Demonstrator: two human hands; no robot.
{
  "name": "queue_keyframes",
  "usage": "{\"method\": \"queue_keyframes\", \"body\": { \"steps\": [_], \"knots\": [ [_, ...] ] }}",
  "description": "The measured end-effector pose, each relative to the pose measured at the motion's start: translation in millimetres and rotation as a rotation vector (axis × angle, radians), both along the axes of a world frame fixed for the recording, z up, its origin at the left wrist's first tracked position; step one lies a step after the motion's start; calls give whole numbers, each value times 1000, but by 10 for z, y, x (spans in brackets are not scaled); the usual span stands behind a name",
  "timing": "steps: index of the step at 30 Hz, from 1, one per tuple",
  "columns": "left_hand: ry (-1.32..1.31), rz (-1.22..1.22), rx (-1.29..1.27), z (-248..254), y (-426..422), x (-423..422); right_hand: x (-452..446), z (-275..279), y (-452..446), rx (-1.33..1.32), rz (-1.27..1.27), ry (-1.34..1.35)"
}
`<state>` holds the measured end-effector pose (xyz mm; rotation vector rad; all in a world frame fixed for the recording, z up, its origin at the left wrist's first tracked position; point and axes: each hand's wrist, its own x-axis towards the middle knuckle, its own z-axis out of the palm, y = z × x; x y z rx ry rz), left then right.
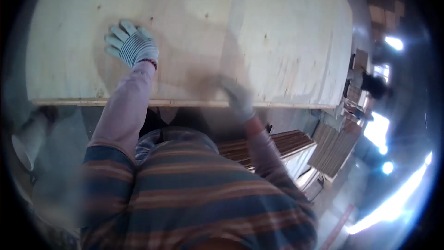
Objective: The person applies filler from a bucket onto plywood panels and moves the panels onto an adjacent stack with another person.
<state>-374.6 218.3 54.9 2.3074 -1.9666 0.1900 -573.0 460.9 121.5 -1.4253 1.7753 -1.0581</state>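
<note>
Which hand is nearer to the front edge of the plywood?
Right. The right hand, blurred, is at the front edge of the plywood; the left hand is farther in, resting on it with fingers spread.

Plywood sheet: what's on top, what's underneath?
On top: gloved left hand, fingers spread. Gloved right hand is over the near edge, motion-blurred, with an unidentifiable brown blur beside it. Underneath: can't tell, the plywood sheet covers it.

Daylight glares through windows (377,129) beyond stacked boards (335,146) on the grey floor (344,194) of a dim room.
</note>
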Motion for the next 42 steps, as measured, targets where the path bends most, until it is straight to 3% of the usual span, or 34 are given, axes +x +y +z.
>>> {"method": "queue_keyframes", "body": {
  "steps": [2, 5, 6, 8, 10, 11, 13, 14, 15, 18, 20, 21, 22, 23, 25, 26, 27, 28, 30, 32, 33, 36, 39, 40, 42],
  "knots": [
    [12, -6, -6, 47, 42, 86, 559, -226, 542, 112, -145, 521],
    [89, -347, 171, 300, -18, 368, 1435, -69, 401, 195, -512, 456],
    [142, -532, 69, 313, -158, 590, 1589, -82, 199, 216, -604, 402],
    [240, -911, -103, 128, -388, 1314, 1801, -66, 34, 199, -732, -278],
    [191, -664, -74, 243, -741, 2193, 1894, 92, -339, -32, -929, -1095],
    [175, -496, -49, 173, -884, 2692, 1825, 30, -454, -166, -755, -1209],
    [-140, -252, -173, -673, -1239, 4165, 1275, -724, -525, -183, -615, -545],
    [-139, -56, -119, -401, -1231, 4357, 1166, -424, -739, 48, -534, -29],
    [-133, 140, -53, -150, -1190, 4472, 1067, -311, -952, 140, -451, 278],
    [-139, 171, 9, -223, -1260, 4610, 1351, -322, -999, 265, -368, 359],
    [-109, 177, 47, -43, -1248, 4498, 2012, -229, -940, 517, -528, 316],
    [-116, 188, 44, -66, -1272, 4502, 2398, -457, -924, 208, -556, 421],
    [-127, 189, 50, -61, -1281, 4522, 2962, -250, -1135, 242, -579, 474],
    [-98, 185, 43, -9, -1280, 4521, 3306, -442, -1170, 231, -494, 450],
    [-58, 180, 49, 55, -1282, 4516, 4305, -290, -1620, 370, -164, 875],
    [-50, 177, 65, 63, -1276, 4536, 4763, -405, -1832, 384, -209, 377],
    [-36, 179, 76, 75, -1294, 4579, 5247, -480, -2036, 614, -31, 626],
    [51, 132, 101, 108, -1240, 4664, 5670, -566, -2144, 241, -83, 626],
    [225, 47, 108, 158, -1359, 4841, 6046, -249, -2475, 249, -61, 456],
    [372, -54, 86, 23, -1716, 5105, 6036, 125, -2715, 630, 70, 370],
    [438, -114, 87, -57, -1911, 5251, 6048, -135, -2597, 223, -175, 87],
    [518, -313, 445, -486, -2522, 5336, 5792, -76, -2923, 85, -138, -49],
    [689, -251, 365, -379, -2432, 5261, 5572, 283, -3889, -101, -211, -737],
    [697, -255, 373, -355, -2412, 5273, 5517, 530, -4301, -129, -194, -1111],
    [697, -265, 366, -249, -2401, 5261, 5236, 799, -5157, -227, 79, -1250]
  ]
}}
